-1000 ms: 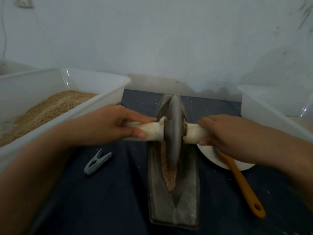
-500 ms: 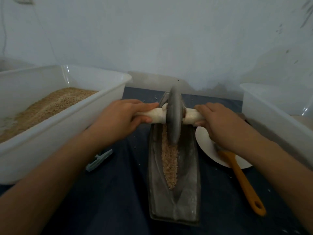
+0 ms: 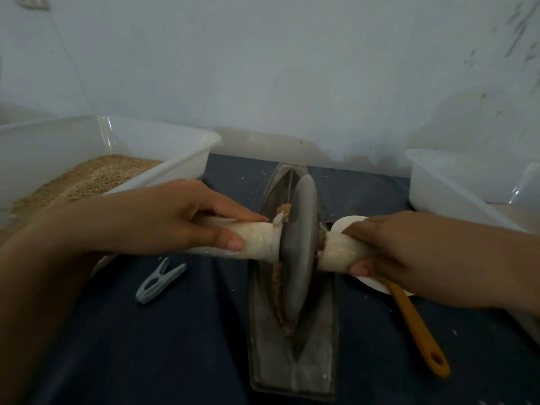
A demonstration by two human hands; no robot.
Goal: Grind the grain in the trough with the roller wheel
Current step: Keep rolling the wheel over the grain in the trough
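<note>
1. While the left hand (image 3: 175, 220) and the right hand (image 3: 409, 255) each curl round one end of the pale handle (image 3: 257, 239), the grey roller wheel (image 3: 302, 247) stands upright in the metal trough (image 3: 292, 366).
2. Brown grain (image 3: 279, 290) lies in the trough groove, just left of the wheel.
3. Left of the trough, a white tub (image 3: 181, 168) holds more grain (image 3: 96, 176).
4. Right of the trough sits another white tub (image 3: 438, 182); I cannot tell what it holds.
5. Between the trough and the left tub lies a clothes peg (image 3: 160, 280) on dark cloth (image 3: 175, 346).
6. Right of the trough, an orange-handled tool (image 3: 418, 328) rests on a white plate (image 3: 374, 283).
</note>
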